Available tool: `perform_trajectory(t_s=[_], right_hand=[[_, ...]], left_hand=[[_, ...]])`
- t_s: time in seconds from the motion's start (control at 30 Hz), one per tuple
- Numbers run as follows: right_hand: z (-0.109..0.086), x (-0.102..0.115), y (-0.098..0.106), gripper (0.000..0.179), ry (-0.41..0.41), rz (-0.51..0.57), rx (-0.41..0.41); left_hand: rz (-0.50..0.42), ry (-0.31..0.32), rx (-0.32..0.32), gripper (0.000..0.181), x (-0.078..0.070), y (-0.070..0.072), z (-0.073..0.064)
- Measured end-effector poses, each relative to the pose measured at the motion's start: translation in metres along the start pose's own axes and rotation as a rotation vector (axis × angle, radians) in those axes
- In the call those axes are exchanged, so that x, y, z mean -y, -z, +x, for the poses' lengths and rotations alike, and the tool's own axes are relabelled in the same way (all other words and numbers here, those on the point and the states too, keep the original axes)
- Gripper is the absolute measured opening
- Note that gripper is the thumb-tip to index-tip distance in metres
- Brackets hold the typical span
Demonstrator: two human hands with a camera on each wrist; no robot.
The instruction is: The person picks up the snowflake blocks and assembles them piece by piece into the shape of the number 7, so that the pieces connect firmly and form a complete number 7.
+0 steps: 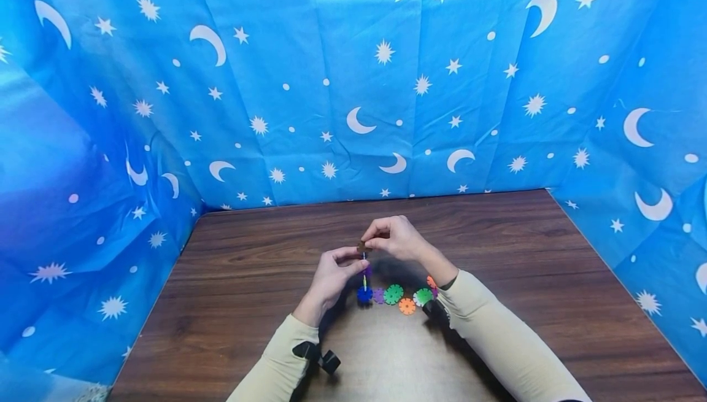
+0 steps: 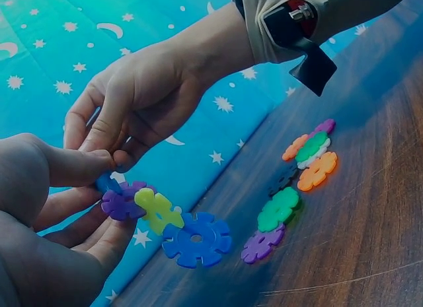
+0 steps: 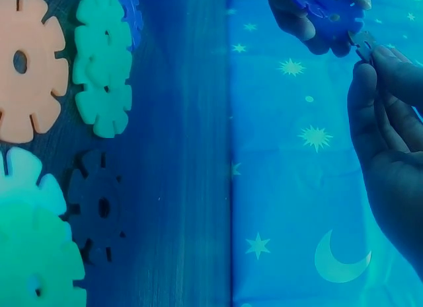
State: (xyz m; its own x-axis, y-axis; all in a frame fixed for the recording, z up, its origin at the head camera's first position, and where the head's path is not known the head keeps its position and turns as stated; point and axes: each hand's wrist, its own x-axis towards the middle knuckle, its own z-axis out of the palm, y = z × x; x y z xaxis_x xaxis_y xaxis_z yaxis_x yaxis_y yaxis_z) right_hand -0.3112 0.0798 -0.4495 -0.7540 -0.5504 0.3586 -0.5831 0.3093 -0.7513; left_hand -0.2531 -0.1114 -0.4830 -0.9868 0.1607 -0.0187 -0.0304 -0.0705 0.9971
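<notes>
My left hand pinches the upper part of a chain of notched plastic discs. From the bottom, the chain shows a blue disc, a yellow disc, a purple disc and a partly hidden blue piece between the fingers. Thumb and fingers of my right hand pinch a small brown disc at the top end of the chain. In the right wrist view, the edge of this brown disc meets the blue-looking disc in the left hand.
Loose notched discs lie in a row on the wooden table, among them a purple disc, a green disc, an orange disc and a black disc. A blue star-and-moon cloth hangs behind the table.
</notes>
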Motion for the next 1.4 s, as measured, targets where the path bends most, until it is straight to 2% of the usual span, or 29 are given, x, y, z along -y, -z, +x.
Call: perform_trajectory(t_s=[0.47,0.8,0.9,1.4], right_hand=[[-0.001,-0.004,-0.006,0.001,0.003,0.026,-0.012],[-0.005,-0.004,-0.013,0.007,-0.009,0.025,-0.045],[-0.006,-0.004,-0.014,0.008,-0.029,0.023,-0.032],[-0.01,0.001,-0.015,0.008,-0.12,0.095,-0.002]], left_hand=[[0.04,0.009,-0.005,0.029,0.001,0.0,0.001],[0.053,0.012,-0.014,0.025,0.002,-0.002,-0.001],[0.045,0.023,-0.005,0.026,0.002,-0.002,-0.002],[0.049,-0.009,0.017,0.024,0.003,-0.005,-0.007]])
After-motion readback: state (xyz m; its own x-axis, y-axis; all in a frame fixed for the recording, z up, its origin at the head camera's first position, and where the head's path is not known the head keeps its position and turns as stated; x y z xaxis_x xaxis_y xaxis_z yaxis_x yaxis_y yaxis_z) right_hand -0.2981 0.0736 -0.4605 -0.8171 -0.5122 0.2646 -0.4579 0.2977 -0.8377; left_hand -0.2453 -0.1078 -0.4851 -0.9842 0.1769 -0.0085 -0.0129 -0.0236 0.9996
